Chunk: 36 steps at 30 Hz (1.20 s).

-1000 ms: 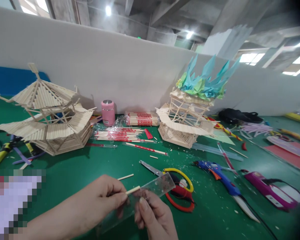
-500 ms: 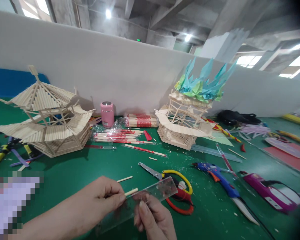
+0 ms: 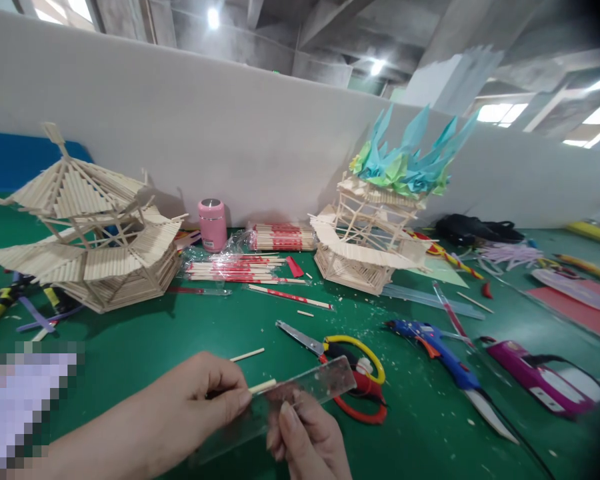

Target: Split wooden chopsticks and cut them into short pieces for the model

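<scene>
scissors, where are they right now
In the head view, the scissors lie on the green table, just right of centre, partly behind the handheld clear strip, left of the blue glue gun.

On the head view I see the left hand (image 3: 203, 400) pinching a short stick (image 3: 263, 387) along a clear strip (image 3: 333, 378), which the right hand (image 3: 313, 433) grips; scissors (image 3: 326, 346) lie beyond.

Relative to the plastic strip (image 3: 326, 380), on the table (image 3: 195, 328): one stick model (image 3: 105, 263) at 10 o'clock, bottle (image 3: 213, 228) at 11, stick bundle (image 3: 283, 237) at 12, second stick model (image 3: 369, 256) at 1, glue gun (image 3: 450, 361) at 2.
</scene>
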Tool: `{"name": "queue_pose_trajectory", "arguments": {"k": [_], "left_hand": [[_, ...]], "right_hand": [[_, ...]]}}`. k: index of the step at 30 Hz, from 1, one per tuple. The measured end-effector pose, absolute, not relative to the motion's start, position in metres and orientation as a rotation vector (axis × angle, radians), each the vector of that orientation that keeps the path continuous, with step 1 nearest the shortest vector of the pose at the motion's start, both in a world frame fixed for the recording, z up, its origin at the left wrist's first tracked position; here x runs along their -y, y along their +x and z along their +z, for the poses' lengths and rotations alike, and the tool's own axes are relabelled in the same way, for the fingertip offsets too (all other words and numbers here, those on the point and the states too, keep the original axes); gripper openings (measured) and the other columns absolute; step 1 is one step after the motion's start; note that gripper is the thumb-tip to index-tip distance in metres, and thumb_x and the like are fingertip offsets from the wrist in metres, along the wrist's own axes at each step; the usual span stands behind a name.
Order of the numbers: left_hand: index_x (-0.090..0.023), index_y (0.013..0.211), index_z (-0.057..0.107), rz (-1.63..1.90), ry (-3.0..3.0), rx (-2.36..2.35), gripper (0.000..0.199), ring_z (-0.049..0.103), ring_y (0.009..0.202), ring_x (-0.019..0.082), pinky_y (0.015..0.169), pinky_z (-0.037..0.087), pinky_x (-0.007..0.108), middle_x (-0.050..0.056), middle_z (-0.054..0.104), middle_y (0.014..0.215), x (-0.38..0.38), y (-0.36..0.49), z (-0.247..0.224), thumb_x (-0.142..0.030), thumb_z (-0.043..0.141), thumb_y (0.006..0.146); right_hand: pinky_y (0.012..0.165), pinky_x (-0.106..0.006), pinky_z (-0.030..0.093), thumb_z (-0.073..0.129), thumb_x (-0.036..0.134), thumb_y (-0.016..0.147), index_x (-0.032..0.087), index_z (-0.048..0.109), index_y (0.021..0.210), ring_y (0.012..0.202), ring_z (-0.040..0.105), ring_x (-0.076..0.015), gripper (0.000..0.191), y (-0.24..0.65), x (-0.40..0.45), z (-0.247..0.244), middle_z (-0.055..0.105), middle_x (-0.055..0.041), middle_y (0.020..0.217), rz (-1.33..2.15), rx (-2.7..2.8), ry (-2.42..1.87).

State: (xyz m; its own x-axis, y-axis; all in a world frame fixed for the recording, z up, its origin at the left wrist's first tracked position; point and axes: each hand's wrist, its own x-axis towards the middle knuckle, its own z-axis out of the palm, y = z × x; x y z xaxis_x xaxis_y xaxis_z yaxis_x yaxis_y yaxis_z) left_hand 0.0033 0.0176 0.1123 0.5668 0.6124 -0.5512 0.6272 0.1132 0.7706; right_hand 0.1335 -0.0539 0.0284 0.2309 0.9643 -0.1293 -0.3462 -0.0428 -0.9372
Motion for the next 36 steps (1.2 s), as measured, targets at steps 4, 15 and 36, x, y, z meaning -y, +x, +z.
{"name": "queue_pose_trajectory", "arguments": {"k": [4, 15, 36], "left_hand": [[-0.02, 0.056, 0.043, -0.018, 1.601, -1.087, 0.027, 0.034, 0.05, 0.011, 0.045, 0.028, 0.022, -0.006, 0.035, 0.054, -0.019, 0.004, 0.112, -0.04, 0.037, 0.074], [-0.019, 0.057, 0.046, -0.021, 1.601, -1.113, 0.027, 0.039, 0.057, 0.013, 0.054, 0.031, 0.024, -0.004, 0.042, 0.057, -0.021, 0.003, 0.113, -0.038, 0.038, 0.073], [-0.02, 0.059, 0.05, -0.056, 1.65, -1.126, 0.028, 0.044, 0.064, 0.014, 0.061, 0.035, 0.025, -0.004, 0.048, 0.061, -0.025, 0.005, 0.118, -0.041, 0.038, 0.073]], "right_hand": [[0.042, -0.019, 0.029, 0.061, 0.048, 0.068, 0.015, 0.061, 0.055, 0.042, 0.037, -0.0065, 0.035, 0.133, 0.054, 0.033, 0.048, 0.0018, 0.044, 1.284, 0.66, -1.113], [0.044, -0.017, 0.03, 0.071, 0.046, 0.06, 0.016, 0.07, 0.071, 0.044, 0.041, -0.0055, 0.031, 0.13, 0.054, 0.042, 0.053, 0.0014, 0.046, 1.366, 0.441, -1.025], [0.044, -0.017, 0.03, 0.066, 0.048, 0.065, 0.015, 0.068, 0.067, 0.045, 0.04, -0.0058, 0.033, 0.133, 0.052, 0.042, 0.052, 0.001, 0.049, 1.386, 0.515, -1.009]]}}
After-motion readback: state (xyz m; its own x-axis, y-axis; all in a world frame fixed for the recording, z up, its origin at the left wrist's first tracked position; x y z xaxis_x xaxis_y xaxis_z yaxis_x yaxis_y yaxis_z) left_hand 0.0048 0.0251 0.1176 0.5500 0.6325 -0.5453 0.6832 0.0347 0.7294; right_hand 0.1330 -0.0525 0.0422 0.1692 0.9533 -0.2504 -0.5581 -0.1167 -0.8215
